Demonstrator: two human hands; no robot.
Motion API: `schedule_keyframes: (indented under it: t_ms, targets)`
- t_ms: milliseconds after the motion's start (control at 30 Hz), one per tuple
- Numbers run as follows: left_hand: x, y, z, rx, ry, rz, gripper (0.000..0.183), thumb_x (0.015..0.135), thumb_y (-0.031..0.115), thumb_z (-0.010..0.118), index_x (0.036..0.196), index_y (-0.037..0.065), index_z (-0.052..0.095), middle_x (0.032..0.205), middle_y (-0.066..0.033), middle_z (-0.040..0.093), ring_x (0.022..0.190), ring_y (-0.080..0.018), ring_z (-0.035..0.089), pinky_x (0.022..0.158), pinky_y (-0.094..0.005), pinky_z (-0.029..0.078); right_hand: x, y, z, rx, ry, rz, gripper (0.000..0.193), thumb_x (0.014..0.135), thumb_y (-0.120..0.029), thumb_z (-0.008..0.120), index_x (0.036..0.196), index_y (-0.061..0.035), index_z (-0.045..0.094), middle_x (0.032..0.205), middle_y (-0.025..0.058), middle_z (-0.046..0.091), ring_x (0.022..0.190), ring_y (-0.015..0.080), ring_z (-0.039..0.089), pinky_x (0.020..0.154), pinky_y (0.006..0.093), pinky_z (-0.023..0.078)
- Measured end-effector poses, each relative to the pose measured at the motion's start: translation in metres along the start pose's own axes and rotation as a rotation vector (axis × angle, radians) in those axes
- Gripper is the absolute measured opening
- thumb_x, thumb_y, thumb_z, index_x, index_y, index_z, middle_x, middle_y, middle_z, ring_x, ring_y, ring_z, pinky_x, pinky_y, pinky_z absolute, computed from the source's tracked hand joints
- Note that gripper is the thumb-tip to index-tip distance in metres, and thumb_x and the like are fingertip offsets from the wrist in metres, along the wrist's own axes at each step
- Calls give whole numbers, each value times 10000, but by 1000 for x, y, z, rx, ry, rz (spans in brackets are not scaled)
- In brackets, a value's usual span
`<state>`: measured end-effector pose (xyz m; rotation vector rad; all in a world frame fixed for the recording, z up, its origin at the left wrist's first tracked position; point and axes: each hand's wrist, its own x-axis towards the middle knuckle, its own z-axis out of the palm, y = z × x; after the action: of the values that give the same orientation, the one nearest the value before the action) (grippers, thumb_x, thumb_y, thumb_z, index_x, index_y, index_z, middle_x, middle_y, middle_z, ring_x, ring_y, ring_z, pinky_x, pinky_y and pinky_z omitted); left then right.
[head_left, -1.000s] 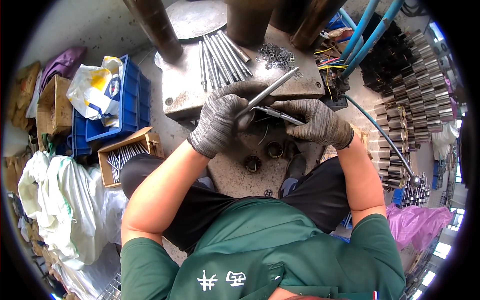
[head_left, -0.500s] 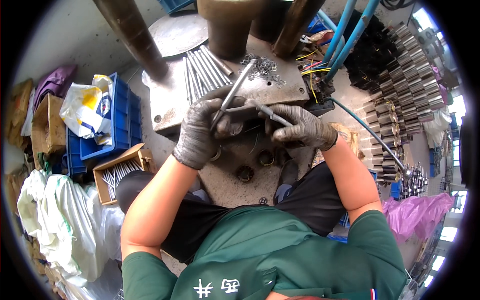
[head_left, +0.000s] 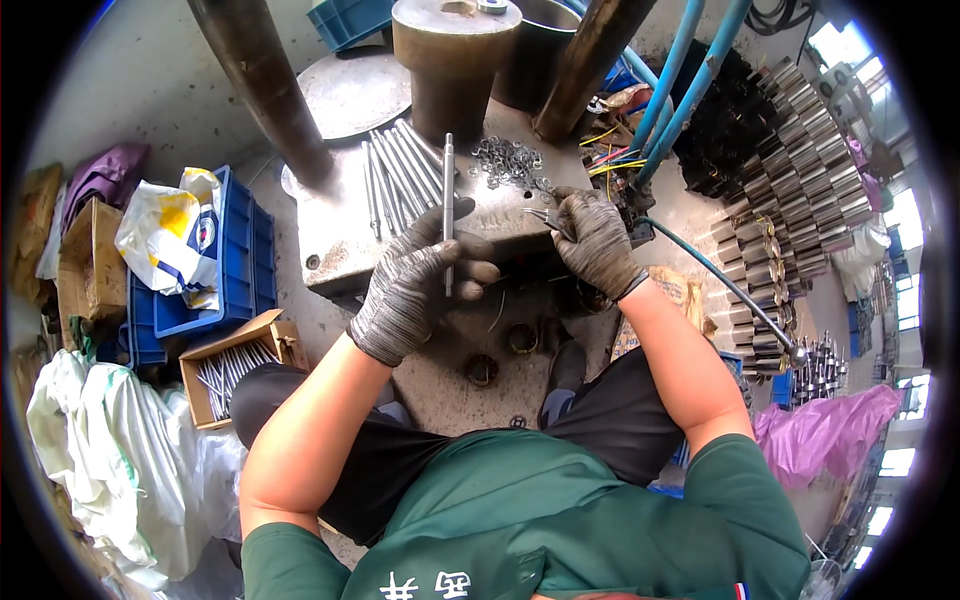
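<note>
The grey-gloved left hand point(head_left: 405, 295) grips one slim silver metal rod point(head_left: 448, 185) at one grey steel slab's point(head_left: 335, 215) near edge; the grey-gloved right hand point(head_left: 602, 245) holds one silver plier-like tool point(head_left: 537, 213) (near uncountable small metal rings point(head_left: 505, 162)).

A head-worn fisheye looks down on both hands point(head_left: 402, 292).

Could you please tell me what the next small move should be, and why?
Probably the right hand should bring its slim metal tool to the pile of small rings: the tool's tips are near that pile, while the left hand holds a metal rod.
</note>
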<state>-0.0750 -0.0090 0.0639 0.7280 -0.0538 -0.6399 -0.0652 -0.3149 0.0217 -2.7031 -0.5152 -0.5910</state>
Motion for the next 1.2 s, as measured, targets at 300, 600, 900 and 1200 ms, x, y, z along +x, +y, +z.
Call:
schedule_keyframes:
  t_ms: [300,600,900,1200]
  targets:
    - [7,-10,-12,7,11,0,564,920,45,640,1455,-2,466,1085,-160,690,881,-245,729,730,-334,613,-5,-4,-3,-15,46,-19,339,723,-117,768,1020,-57,616,1189,151,678,1081,417,601,946,511,501]
    - [10,-19,-14,74,43,13,488,893,28,597,1369,-23,500,1051,-172,701,796,-211,715,679,-291,587,-9,1,-5,-85,20,-108,151,765,-78,721,872,-82,615,868,138,650,917,394,618,838,513,488]
    - [14,-24,0,256,87,9,334,994,128,581,1291,-24,569,881,-97,716,522,-85,591,432,-190,427,-11,-1,-2,403,87,327,147,873,-34,745,920,-57,607,801,31,600,736,138,570,682,315,491]
    - [25,-44,8,712,128,186,273,982,172,725,1199,22,657,842,-7,648,624,-63,566,513,-217,444,1,-60,-21,1014,-96,471,166,851,-40,772,948,-46,638,869,1,651,805,92,584,749,272,510]
